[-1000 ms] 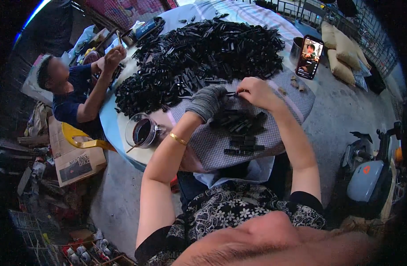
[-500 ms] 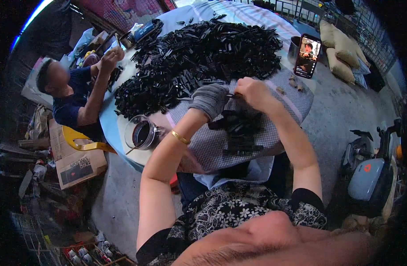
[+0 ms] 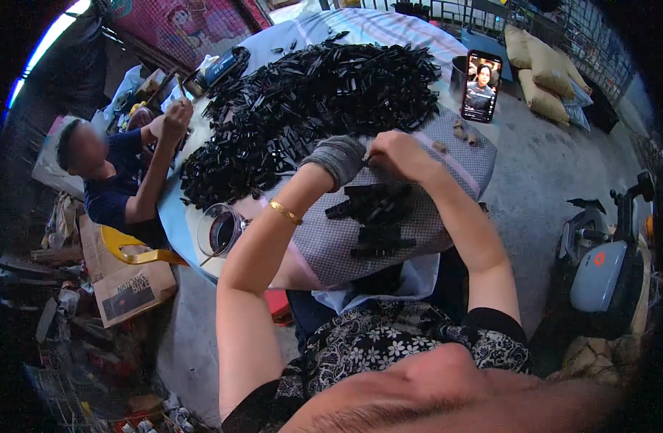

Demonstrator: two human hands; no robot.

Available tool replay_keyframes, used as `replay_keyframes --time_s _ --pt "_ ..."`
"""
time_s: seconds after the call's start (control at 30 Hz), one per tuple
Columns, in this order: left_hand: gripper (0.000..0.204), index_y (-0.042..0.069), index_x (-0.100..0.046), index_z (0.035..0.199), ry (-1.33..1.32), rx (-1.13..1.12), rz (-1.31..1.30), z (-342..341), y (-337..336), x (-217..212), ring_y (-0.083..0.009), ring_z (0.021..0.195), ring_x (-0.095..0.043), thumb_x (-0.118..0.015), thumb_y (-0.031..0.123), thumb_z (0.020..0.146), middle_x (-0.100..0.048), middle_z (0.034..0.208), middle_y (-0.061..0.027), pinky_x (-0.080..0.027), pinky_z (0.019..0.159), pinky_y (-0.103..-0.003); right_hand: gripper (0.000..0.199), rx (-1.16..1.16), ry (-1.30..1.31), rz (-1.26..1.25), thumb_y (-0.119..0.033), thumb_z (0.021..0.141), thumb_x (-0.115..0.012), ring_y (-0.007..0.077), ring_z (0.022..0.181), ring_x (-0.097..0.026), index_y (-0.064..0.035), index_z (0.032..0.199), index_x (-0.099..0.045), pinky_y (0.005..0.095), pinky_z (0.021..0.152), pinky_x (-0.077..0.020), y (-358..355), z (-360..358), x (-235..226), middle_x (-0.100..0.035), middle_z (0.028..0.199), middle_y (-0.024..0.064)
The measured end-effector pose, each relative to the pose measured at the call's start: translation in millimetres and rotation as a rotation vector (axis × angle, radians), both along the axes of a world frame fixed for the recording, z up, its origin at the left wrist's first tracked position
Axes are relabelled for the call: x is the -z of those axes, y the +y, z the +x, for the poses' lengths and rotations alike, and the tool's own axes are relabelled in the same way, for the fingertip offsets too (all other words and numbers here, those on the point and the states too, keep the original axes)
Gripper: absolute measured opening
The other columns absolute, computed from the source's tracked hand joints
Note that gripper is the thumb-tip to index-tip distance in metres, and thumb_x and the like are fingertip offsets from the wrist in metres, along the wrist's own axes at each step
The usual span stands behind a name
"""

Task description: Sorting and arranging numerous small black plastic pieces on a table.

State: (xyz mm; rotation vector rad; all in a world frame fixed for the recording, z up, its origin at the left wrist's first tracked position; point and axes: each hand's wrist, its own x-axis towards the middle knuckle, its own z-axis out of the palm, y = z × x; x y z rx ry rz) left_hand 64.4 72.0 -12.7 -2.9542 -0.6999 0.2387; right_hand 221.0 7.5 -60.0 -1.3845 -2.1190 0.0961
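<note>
My left hand (image 3: pixel 336 160), in a grey glove, is closed above the cloth with its fingertips turned toward my right hand (image 3: pixel 401 154). The bare right hand pinches beside it, the fingers nearly meeting. Between them a small dark end of a black piece shows; most of it is hidden by the fingers. Just beyond the hands spreads a large heap of black strip-like pieces (image 3: pixel 324 90). Closer to me, below the hands, lies a smaller pile of black pieces (image 3: pixel 378 206), with a row of black strips (image 3: pixel 382 242) at its near side.
On the cloth-covered round table (image 3: pixel 339 252), a glass mug of dark liquid (image 3: pixel 222 229) stands by my left forearm. A phone (image 3: pixel 481 85) is propped at the right, near small brown bits (image 3: pixel 465 134). Another person (image 3: pixel 115 166) works at the left. A grey scooter (image 3: pixel 598 278) stands right.
The view has shifted slightly, so the table sits a little further left. Both hands stay together over the same spot, the right fingers curled in closer. The other person's raised hand has lowered slightly.
</note>
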Motion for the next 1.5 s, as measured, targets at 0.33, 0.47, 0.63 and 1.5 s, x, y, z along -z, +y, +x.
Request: replay_keyframes --time_s 0.33,0.47,0.63,1.5 --pt "0.024 0.003 -0.063 0.084 -0.009 -0.029 -0.038 13.4 -1.9 -4.9 -0.0329 0.078 -0.062 -0.053 0.024 0.077 -0.063 0.081 -0.0187 -0.05 0.069 -0.041 0.017 -0.009 0.11 -0.021 -0.007 0.071 -0.057 0.0307 0.087 -0.057 -0.006 0.087 -0.062 0.0382 0.075 -0.046 5.9 4.6 6.6 -0.06 0.087 0.013" --pt "0.021 0.005 -0.065 0.083 -0.007 -0.118 -0.066 19.3 -0.3 -1.9 -0.0331 0.08 -0.062 -0.054 0.021 0.076 -0.063 0.083 -0.0186 -0.05 0.07 -0.041 0.014 0.07 0.077 -0.082 -0.006 0.07 -0.057 0.0318 0.087 -0.057 -0.0056 0.084 -0.061 0.0385 0.076 -0.046 4.0 1.7 -0.8 -0.06 0.088 0.0144" --pt "0.022 0.004 -0.065 0.085 0.053 -0.031 -0.055 17.2 9.5 -4.9 -0.0334 0.08 -0.062 -0.054 0.019 0.073 -0.063 0.083 -0.0186 -0.049 0.071 -0.041 0.011 0.121 0.008 -0.008 -0.007 0.073 -0.054 0.0328 0.086 -0.057 -0.0046 0.082 -0.06 0.0397 0.074 -0.046 -3.2 -3.2 -6.8 -0.06 0.088 0.0159" --pt "0.022 0.005 -0.061 0.092 -0.154 -0.016 -0.133 -5.8 1.4 -0.5 -0.035 0.076 -0.061 -0.053 0.019 0.078 -0.062 0.082 -0.02 -0.048 0.067 -0.042 0.028 -0.163 0.245 -0.181 -0.013 0.067 -0.068 0.028 0.073 -0.061 0.0003 0.091 -0.061 0.0357 0.064 -0.0458 8.3 12.0 -3.5 -0.062 0.079 0.0157"
